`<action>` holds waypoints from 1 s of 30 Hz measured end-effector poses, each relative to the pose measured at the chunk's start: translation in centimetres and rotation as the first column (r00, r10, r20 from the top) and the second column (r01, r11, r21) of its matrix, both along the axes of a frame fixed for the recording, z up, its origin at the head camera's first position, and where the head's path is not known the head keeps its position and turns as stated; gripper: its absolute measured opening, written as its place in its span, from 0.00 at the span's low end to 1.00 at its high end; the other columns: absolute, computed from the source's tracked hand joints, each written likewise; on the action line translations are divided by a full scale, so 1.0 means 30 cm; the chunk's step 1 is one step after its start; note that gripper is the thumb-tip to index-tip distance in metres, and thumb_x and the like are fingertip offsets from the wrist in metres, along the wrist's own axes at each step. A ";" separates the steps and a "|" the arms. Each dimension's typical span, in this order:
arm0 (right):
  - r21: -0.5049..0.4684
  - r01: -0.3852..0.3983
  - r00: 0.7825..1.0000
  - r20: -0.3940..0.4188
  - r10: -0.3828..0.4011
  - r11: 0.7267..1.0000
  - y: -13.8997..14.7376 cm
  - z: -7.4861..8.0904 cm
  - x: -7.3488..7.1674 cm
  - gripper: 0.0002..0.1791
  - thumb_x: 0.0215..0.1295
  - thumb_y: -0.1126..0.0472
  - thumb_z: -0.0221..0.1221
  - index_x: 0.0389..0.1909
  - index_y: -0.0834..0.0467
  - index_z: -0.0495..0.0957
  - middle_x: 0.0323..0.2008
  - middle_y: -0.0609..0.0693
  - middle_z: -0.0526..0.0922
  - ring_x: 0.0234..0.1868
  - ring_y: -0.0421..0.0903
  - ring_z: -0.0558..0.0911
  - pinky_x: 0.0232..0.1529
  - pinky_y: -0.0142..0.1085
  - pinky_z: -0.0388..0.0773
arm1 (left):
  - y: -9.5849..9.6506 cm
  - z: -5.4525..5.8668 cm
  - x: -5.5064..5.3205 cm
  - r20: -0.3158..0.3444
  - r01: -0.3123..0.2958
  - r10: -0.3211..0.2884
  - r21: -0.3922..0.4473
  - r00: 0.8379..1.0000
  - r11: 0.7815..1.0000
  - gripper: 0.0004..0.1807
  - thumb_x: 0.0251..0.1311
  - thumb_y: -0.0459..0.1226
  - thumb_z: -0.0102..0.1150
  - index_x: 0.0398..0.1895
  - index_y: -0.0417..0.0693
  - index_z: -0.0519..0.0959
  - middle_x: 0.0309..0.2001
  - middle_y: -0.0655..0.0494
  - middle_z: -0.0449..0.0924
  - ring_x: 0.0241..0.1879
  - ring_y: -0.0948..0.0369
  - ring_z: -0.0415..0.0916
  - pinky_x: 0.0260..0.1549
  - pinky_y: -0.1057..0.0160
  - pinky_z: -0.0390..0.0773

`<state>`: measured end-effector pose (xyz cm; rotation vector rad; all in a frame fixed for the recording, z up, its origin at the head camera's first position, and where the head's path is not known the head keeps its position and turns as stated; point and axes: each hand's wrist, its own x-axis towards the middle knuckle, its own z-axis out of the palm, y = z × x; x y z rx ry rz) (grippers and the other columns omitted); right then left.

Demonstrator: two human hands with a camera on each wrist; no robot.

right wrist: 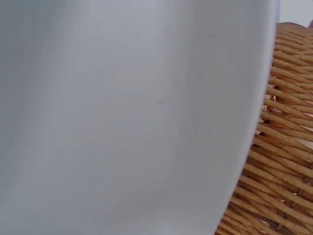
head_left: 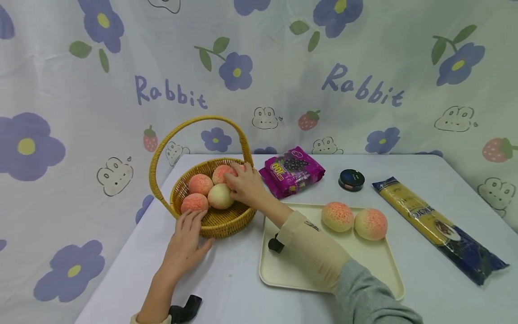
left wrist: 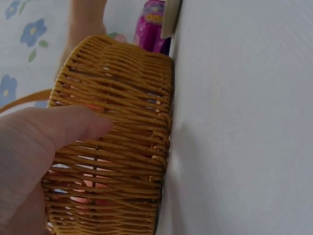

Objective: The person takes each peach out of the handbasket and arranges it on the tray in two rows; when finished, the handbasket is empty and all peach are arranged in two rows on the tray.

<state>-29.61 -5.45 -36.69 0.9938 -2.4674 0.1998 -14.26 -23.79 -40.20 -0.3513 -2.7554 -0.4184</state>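
A brown wicker basket with a tall handle holds several peaches, most of them pink-speckled and one pale. My left hand grips its near left rim, fingers over the edge beside a pink peach. In the left wrist view the thumb lies against the outer woven wall. Over the right side of the basket, my right hand has its fingers curled round a peach and partly hides it. The right wrist view is mostly filled by a pale, blurred surface, with the basket wall at its right.
A cream tray under my right forearm bears two peaches. Behind it are a purple grape-print package and a round black container. A long gold-and-blue packet lies at the right. A printed cloth hangs behind the table.
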 end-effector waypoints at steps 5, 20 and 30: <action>-0.090 -0.054 0.998 0.034 0.057 0.994 0.029 0.015 0.015 0.21 0.51 0.50 0.63 0.48 0.46 0.73 0.60 0.55 0.65 0.51 0.57 0.70 0.41 0.45 0.77 | 0.002 0.007 0.001 0.003 0.005 -0.005 0.000 1.000 1.000 0.41 0.47 0.40 0.67 0.64 0.38 0.59 0.60 0.41 0.60 0.63 0.45 0.47 0.54 0.42 0.62; -0.228 -0.123 0.986 0.079 0.144 0.966 0.093 0.027 0.059 0.19 0.57 0.51 0.59 0.50 0.44 0.76 0.62 0.54 0.63 0.52 0.57 0.70 0.32 0.43 0.79 | 0.002 0.005 0.000 0.003 0.012 -0.012 0.011 1.000 1.000 0.41 0.48 0.41 0.66 0.64 0.38 0.59 0.60 0.41 0.59 0.63 0.44 0.47 0.55 0.43 0.60; -0.231 -0.143 0.982 0.090 0.167 0.963 0.143 0.037 0.096 0.20 0.56 0.52 0.59 0.52 0.43 0.75 0.62 0.52 0.63 0.52 0.55 0.70 0.33 0.42 0.79 | -0.003 0.001 -0.003 -0.029 0.028 -0.028 0.006 0.999 1.000 0.41 0.47 0.40 0.67 0.63 0.37 0.60 0.59 0.40 0.60 0.62 0.44 0.48 0.55 0.44 0.60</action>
